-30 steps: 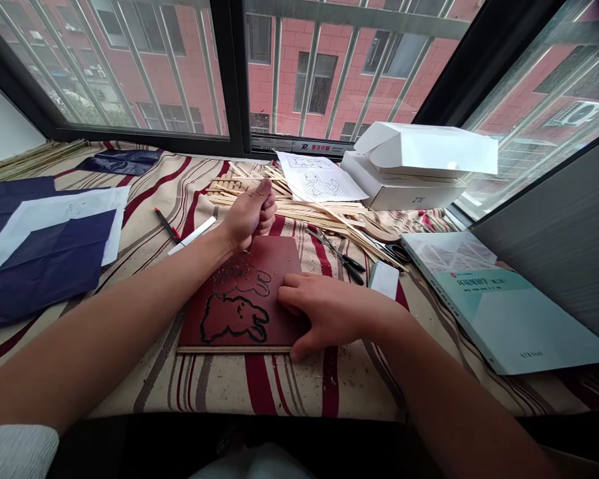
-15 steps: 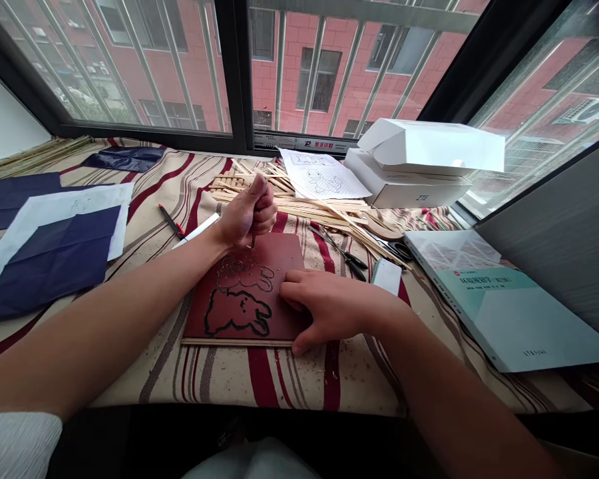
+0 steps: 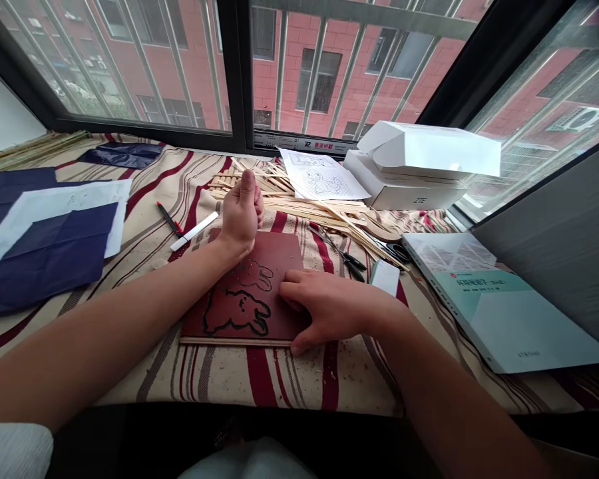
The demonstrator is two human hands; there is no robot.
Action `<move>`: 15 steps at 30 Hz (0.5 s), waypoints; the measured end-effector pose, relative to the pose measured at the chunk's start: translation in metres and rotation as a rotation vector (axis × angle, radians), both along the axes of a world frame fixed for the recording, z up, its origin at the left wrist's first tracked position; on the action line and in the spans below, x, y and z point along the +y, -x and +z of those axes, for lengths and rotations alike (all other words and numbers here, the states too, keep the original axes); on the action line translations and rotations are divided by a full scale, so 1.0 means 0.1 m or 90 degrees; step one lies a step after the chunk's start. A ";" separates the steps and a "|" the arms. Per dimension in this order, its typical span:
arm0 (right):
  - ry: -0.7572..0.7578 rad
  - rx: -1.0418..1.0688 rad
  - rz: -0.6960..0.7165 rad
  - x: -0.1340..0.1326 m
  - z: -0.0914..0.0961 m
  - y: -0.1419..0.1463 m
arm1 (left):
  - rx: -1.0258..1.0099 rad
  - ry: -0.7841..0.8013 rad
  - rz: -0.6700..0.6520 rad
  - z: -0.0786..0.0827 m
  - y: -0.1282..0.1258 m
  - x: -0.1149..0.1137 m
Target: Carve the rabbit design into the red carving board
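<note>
A dark red board (image 3: 284, 249) lies flat on the striped cloth, with two animal figures carved in its face. The near figure (image 3: 239, 313) has thick black outlines; the fainter far one is partly under my left wrist. My left hand (image 3: 243, 209) is a fist, thumb up, over the board's far left part. It is closed round a carving tool, whose thin shaft showed below the fist a moment ago and is now hidden. My right hand (image 3: 322, 303) holds the board's right side, fingers bent on top and thumb at the front corner. Small crumbs lie about the board.
Behind the board lie thin wooden strips (image 3: 279, 203), a drawing sheet (image 3: 324, 176) and a white box (image 3: 409, 186). Pliers (image 3: 352, 259), an eraser-like block (image 3: 385, 276) and a book (image 3: 519, 313) are at right. A pen (image 3: 168, 218) and dark blue cloths (image 3: 50, 256) lie at left.
My left fist has turned more upright and shifted slightly left and toward me, covering more of the far figure. The tool's shaft has gone out of sight. My right hand keeps its place.
</note>
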State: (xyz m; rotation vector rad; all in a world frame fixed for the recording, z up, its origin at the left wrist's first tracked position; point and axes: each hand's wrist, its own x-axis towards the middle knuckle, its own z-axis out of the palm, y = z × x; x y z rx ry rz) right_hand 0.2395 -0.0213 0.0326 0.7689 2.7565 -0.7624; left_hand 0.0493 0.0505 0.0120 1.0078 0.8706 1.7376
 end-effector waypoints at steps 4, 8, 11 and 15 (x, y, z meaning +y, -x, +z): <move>0.011 -0.001 -0.018 -0.01 -0.01 -0.02 | -0.013 0.071 -0.217 0.06 0.17 0.05; 0.017 0.002 -0.019 -0.01 -0.01 -0.02 | -0.015 0.119 -0.383 0.09 0.30 0.09; 0.012 0.002 -0.015 -0.01 0.00 -0.02 | -0.057 0.137 -0.430 0.08 0.27 0.06; -0.001 -0.004 -0.006 -0.02 -0.01 -0.02 | -0.112 0.150 -0.486 0.12 0.07 -0.05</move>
